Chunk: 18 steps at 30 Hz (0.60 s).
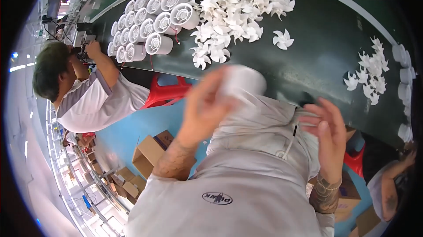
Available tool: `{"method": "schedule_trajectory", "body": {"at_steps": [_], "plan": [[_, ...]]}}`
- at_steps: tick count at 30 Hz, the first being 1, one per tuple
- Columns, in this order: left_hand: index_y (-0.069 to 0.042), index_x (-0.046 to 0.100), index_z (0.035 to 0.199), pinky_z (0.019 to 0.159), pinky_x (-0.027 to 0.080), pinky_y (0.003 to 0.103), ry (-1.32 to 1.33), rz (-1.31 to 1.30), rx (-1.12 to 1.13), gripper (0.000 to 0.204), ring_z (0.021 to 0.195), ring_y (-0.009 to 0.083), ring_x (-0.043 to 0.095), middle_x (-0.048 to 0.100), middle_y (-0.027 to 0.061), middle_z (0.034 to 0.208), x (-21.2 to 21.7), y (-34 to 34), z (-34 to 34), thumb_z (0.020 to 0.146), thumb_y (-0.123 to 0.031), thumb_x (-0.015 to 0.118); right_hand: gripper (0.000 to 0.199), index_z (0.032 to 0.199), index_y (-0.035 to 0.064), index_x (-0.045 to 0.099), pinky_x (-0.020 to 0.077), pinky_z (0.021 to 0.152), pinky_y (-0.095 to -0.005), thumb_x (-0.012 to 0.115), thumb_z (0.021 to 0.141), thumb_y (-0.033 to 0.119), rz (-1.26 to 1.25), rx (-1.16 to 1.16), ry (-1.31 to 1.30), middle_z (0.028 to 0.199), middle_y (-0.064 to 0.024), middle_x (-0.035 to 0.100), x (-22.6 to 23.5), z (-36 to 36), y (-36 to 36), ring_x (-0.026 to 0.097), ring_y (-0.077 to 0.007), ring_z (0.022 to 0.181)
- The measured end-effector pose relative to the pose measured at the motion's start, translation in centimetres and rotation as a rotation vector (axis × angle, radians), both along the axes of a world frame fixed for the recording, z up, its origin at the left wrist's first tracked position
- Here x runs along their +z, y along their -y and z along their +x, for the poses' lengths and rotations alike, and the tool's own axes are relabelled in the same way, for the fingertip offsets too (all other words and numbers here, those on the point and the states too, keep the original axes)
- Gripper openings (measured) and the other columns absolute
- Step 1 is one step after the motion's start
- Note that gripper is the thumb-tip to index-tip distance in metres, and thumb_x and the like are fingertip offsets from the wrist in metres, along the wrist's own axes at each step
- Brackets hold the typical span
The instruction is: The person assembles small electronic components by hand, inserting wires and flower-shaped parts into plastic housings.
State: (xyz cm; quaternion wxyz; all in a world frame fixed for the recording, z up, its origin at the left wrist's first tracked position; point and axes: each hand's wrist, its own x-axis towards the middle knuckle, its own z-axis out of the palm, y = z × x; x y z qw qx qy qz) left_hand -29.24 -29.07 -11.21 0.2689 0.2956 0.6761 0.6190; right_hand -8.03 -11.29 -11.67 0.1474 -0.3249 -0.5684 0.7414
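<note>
My left hand (205,111), smeared by motion, is closed around the side of a white cylindrical fan housing (246,80) at the table's near edge, above my lap. My right hand (327,126) is held up to the right, fingers curled but apart, with nothing visible in it. Just beyond its fingertips is a small dark blurred thing (307,99) that I cannot make out. A large pile of white fan impellers (233,10) lies on the dark green table (308,29). One single impeller (283,39) lies apart from the pile.
Rows of white fan housings (147,18) with thin red wires stand at the back left. A smaller heap of impellers (372,69) and more white round parts (403,87) lie to the right. Co-workers (97,91) sit on both sides. Cardboard boxes (152,151) and red stools (165,90) stand below.
</note>
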Motion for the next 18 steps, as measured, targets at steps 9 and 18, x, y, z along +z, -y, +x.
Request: {"method": "schedule_trajectory", "body": {"at_steps": [9,18], "plan": [[0.004,0.059,0.112,0.082,0.050,0.026,0.037,-0.296,0.454,0.022,0.097,0.0153,0.057,0.059,0.0074,0.105,-4.0,10.8,-11.5,0.096,-0.010,0.054,0.033,0.124,-0.0021,0.058,0.0502,0.075,-0.0249,0.060,0.094,0.011,0.870,-0.635,0.276,0.112,-0.0100,0.063,-3.6,6.0,-11.2,0.061,-0.0149,0.090],[0.016,0.031,0.140,0.111,0.041,0.036,0.209,0.309,0.543,0.050,0.132,0.0336,0.044,0.036,0.0221,0.145,-3.4,4.8,-8.9,0.097,-0.002,0.050,0.041,0.123,0.0019,0.060,0.0419,0.097,-0.0469,0.066,0.086,0.018,1.601,-0.719,0.775,0.124,-0.0224,0.056,-3.3,8.0,-20.1,0.053,-0.0393,0.114]]}}
